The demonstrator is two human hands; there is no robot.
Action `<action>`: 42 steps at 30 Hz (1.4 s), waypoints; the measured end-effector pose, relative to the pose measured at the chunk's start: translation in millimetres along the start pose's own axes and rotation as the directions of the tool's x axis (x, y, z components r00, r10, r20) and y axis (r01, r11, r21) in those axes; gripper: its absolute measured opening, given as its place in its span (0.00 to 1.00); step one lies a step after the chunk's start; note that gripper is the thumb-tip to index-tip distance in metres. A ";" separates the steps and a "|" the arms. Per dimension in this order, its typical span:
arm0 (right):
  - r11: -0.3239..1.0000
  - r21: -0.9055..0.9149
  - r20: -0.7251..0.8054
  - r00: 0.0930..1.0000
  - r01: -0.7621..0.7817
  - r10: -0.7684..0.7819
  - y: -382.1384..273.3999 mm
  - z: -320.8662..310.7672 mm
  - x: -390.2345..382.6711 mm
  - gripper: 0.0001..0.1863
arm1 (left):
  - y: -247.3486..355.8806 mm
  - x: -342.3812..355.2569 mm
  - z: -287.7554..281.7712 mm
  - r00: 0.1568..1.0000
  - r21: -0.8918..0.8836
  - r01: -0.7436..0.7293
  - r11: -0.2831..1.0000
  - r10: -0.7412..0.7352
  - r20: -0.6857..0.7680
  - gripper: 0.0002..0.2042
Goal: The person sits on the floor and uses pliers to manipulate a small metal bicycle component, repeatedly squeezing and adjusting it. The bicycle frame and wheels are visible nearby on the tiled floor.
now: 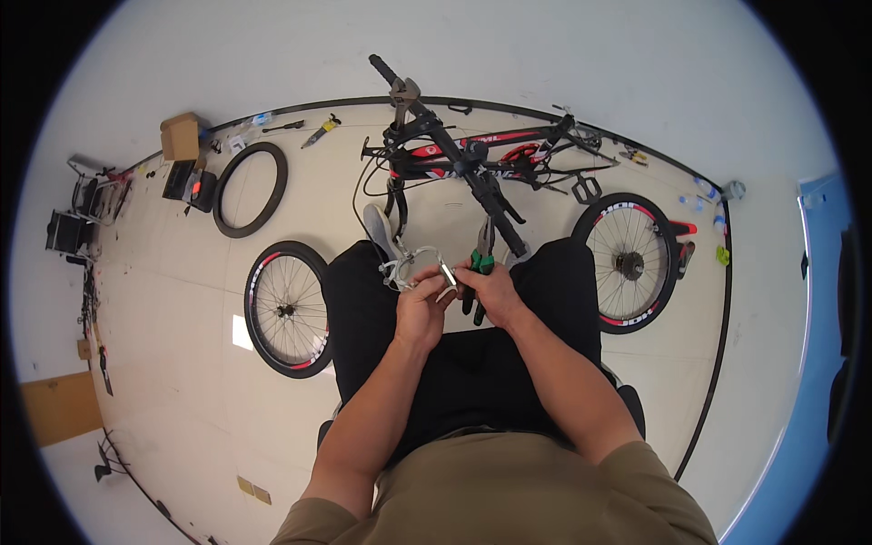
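Gripping: hands (421, 313) (495, 292), two | silver part (448, 275), one | green-handled pliers (486, 262), one | spoked wheels (286, 311) (629, 264), two

White lettering stands on the bicycle frame's (522, 137) tubes and the rims of the right wheel (629, 264) and left wheel (285, 310).

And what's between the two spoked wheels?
In the head view, the person's black-trousered legs lie between them, with the left hand holding a silver metal part and the right hand holding green-handled pliers.

handlebar (442, 136) crowding your pliers (485, 261), frame (522, 138) blocking ahead, left wheel (286, 310) and right wheel (629, 264) flanking you, open floor (177, 309) further left
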State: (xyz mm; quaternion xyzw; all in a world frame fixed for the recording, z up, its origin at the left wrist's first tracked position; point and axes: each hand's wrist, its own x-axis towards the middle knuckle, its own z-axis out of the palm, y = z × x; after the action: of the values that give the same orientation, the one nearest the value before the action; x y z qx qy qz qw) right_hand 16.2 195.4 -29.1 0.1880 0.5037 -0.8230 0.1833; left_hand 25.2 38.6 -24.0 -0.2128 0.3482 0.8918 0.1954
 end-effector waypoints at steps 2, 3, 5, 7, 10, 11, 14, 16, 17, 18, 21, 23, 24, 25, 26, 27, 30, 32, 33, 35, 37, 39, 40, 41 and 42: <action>1.000 -0.024 -0.009 1.000 0.013 -0.013 -0.3 -3.5 0.1 0.06 | -2.7 -0.4 5.6 0.997 0.038 -0.001 0.999 0.004 -0.077 0.08; 1.000 -0.014 -0.017 1.000 0.014 -0.014 2.4 -4.0 1.1 0.06 | -2.9 -1.7 7.6 0.995 0.068 0.001 0.998 0.005 -0.099 0.08; 0.999 -0.042 -0.056 0.998 0.001 -0.003 1.0 -1.8 1.0 0.06 | -4.4 -1.7 9.4 0.990 0.126 0.050 0.991 -0.032 -0.139 0.09; 0.999 -0.053 -0.069 0.998 -0.004 0.000 0.3 -1.0 2.4 0.07 | -2.3 -0.3 5.0 0.977 0.184 0.142 0.973 -0.108 -0.183 0.09; 1.000 -0.028 -0.046 0.999 -0.004 0.003 -0.7 -3.1 2.7 0.07 | -2.8 -2.1 6.3 0.981 0.168 0.145 0.975 -0.119 -0.156 0.08; 1.000 -0.013 -0.049 0.999 0.000 -0.001 -1.4 -2.4 2.4 0.07 | -2.2 -1.9 5.9 0.987 0.160 0.132 0.978 -0.114 -0.117 0.08; 0.999 0.039 -0.050 0.999 0.014 -0.012 -1.2 -1.8 1.6 0.07 | -0.8 -2.0 6.1 0.995 0.131 0.102 0.986 -0.100 -0.025 0.08; 0.996 0.084 -0.040 0.999 0.025 -0.022 0.8 -3.9 3.3 0.07 | -0.4 -1.8 8.6 0.996 0.110 0.091 0.990 -0.092 0.001 0.07; 0.995 0.094 -0.036 0.999 0.015 -0.011 0.4 -4.4 3.0 0.08 | -0.1 -1.8 8.6 0.996 0.107 0.093 0.990 -0.093 -0.002 0.08; 0.995 0.104 -0.032 0.999 0.004 -0.001 -0.2 -5.0 2.5 0.08 | 0.1 -1.8 8.4 0.995 0.104 0.095 0.990 -0.095 -0.004 0.08; 0.994 0.105 -0.036 0.999 0.009 -0.005 -0.9 -3.9 1.9 0.08 | 0.1 -1.8 7.8 0.995 0.091 0.102 0.991 -0.101 -0.012 0.11; 0.996 0.085 -0.028 0.999 0.023 -0.020 -3.0 -1.8 0.8 0.09 | -0.3 -1.7 6.3 0.994 0.087 0.108 0.990 -0.107 -0.019 0.13; 0.997 0.070 -0.016 0.999 0.029 -0.028 -4.8 -1.1 0.3 0.09 | -0.1 -1.3 5.3 0.994 0.089 0.112 0.990 -0.110 -0.024 0.14; 0.998 0.055 -0.003 0.999 0.034 -0.034 -6.1 -0.1 -0.6 0.09 | -0.5 -1.3 3.9 0.993 0.089 0.116 0.989 -0.113 -0.030 0.16; 0.998 0.041 0.003 0.999 0.044 -0.044 -6.1 0.6 -0.9 0.10 | -1.0 -0.8 2.6 0.993 0.079 0.115 0.990 -0.113 -0.032 0.16; 0.998 0.028 0.009 0.999 0.054 -0.054 -6.0 1.3 -1.2 0.10 | -1.3 0.1 1.5 0.993 0.070 0.114 0.991 -0.112 -0.034 0.17; 0.999 0.035 0.015 0.999 0.037 -0.037 -7.9 1.1 -3.1 0.09 | -1.0 -0.9 2.7 0.993 0.072 0.114 0.991 -0.111 -0.041 0.18; 0.999 0.047 0.012 1.000 0.023 -0.024 -13.3 2.6 -5.4 0.09 | 0.4 -1.2 7.5 0.992 0.078 0.117 0.990 -0.113 -0.048 0.18; 0.999 0.050 0.010 1.000 0.020 -0.021 -15.9 4.4 -7.1 0.08 | 1.4 -1.8 9.8 0.992 0.078 0.119 0.990 -0.114 -0.056 0.19; 0.999 0.051 0.011 1.000 0.016 -0.017 -17.0 5.0 -7.4 0.08 | 1.7 -2.6 11.5 0.991 0.075 0.119 0.990 -0.114 -0.069 0.19; 0.999 0.046 0.013 1.000 0.012 -0.013 -14.4 3.5 -5.7 0.08 | 1.2 -3.2 11.6 0.990 0.069 0.119 0.990 -0.114 -0.078 0.18; 0.998 0.053 -0.024 1.000 0.016 -0.014 -12.5 3.1 -4.8 0.08 | 1.9 -3.2 10.7 0.993 0.067 0.111 0.992 -0.108 -0.049 0.18; 0.998 0.056 -0.043 0.999 0.017 -0.014 -11.4 2.9 -4.4 0.08 | 2.3 -3.1 10.0 0.994 0.065 0.108 0.992 -0.106 -0.035 0.17; 0.998 0.048 -0.046 0.999 0.030 -0.028 -9.8 2.3 -3.6 0.08 | 1.8 -2.1 8.0 0.994 0.063 0.110 0.992 -0.108 -0.026 0.17; 0.998 0.039 -0.048 0.998 0.044 -0.042 -8.0 1.6 -2.5 0.08 | 0.6 -0.1 4.6 0.994 0.062 0.112 0.992 -0.111 -0.017 0.18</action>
State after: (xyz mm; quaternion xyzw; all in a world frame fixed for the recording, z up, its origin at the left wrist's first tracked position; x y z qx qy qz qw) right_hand 14.2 197.6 -21.1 0.2003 0.4953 -0.8319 0.1499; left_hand 23.9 41.4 -20.5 -0.2317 0.3651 0.8666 0.2490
